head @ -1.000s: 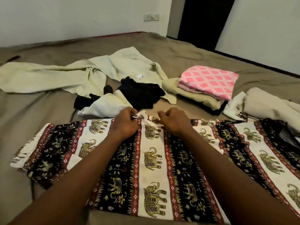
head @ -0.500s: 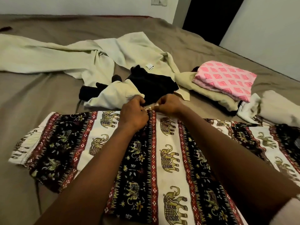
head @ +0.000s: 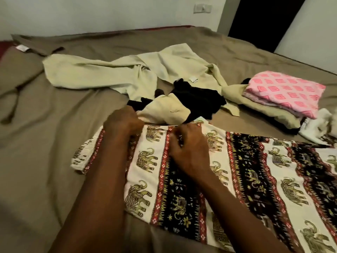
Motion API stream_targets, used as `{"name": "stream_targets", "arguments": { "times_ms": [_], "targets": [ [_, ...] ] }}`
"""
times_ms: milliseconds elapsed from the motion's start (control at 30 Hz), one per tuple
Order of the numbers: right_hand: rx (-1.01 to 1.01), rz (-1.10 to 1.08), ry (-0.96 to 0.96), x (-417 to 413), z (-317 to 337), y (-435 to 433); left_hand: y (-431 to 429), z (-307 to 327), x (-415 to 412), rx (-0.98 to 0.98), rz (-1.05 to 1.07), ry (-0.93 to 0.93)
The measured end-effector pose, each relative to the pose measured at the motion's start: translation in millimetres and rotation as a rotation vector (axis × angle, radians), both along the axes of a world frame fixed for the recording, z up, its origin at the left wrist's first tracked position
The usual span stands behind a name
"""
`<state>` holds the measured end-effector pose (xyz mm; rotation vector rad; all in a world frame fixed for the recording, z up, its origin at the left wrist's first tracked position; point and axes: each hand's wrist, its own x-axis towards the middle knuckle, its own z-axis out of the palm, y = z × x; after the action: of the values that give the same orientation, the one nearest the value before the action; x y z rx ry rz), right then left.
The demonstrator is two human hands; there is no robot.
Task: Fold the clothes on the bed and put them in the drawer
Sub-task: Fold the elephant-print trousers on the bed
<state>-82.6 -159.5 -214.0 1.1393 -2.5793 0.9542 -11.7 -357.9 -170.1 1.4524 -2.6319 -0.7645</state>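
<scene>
Both hands, left [head: 124,123] and right [head: 187,148], pinch the elephant-print cloth [head: 255,170] lying under them.

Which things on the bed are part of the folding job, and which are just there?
Part of the job: elephant-print cloth, gripped near its far edge by the left hand and right hand; unfolded cream garment; black garment; folded pile topped by pink cloth.
Just there: brown pillow; wall switch; dark doorway.
</scene>
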Motion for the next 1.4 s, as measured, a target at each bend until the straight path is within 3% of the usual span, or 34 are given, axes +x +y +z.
{"name": "stream_targets", "arguments": {
  "times_ms": [100,233,400,533,633,733,800,900,1000,1200,1333,1400],
  "targets": [
    [0.235,0.314,-0.046,52.2,-13.9,3.3,-26.0,-1.9,40.3,0.005,0.081,-0.176],
    [0.529,0.452,0.119,75.1,-32.5,-11.0,-22.5,-24.6,48.1,-0.091,0.160,-0.042],
    [0.577,0.489,0.178,81.2,-36.5,-12.8,-15.1,-36.0,48.0,-0.221,0.332,0.104],
    [0.477,0.484,0.059,75.8,-26.9,-6.0,16.8,-37.7,23.8,-0.418,0.272,0.178],
    [0.185,0.281,-0.038,51.8,-14.8,14.5,60.3,-27.7,-0.9,-0.453,0.152,0.318],
    [-0.077,-0.142,-0.063,4.9,-4.1,52.1,110.7,-21.0,-27.3,-0.356,-0.093,0.559],
    [-0.146,-0.427,-0.096,-37.3,0.3,85.9,144.3,-22.9,-47.9,-0.231,-0.275,0.629],
    [-0.207,-0.732,-0.150,-103.9,1.8,150.1,178.2,-32.4,-83.6,-0.214,-0.484,0.634],
    [-0.150,-0.810,-0.167,-156.8,7.0,217.2,189.7,-34.8,-125.5,-0.224,-0.626,0.576],
    [0.389,-0.463,-0.271,-225.2,25.5,278.4,219.4,-26.5,-204.5,-0.225,-0.908,0.165],
    [0.404,-0.381,-0.328,-253.3,30.5,276.5,230.5,-17.9,-229.9,-0.222,-1.022,-0.051],
    [0.317,-0.394,-0.322,-259.8,28.2,276.3,233.4,-13.4,-236.8,-0.226,-1.024,-0.110]
  ]
}}
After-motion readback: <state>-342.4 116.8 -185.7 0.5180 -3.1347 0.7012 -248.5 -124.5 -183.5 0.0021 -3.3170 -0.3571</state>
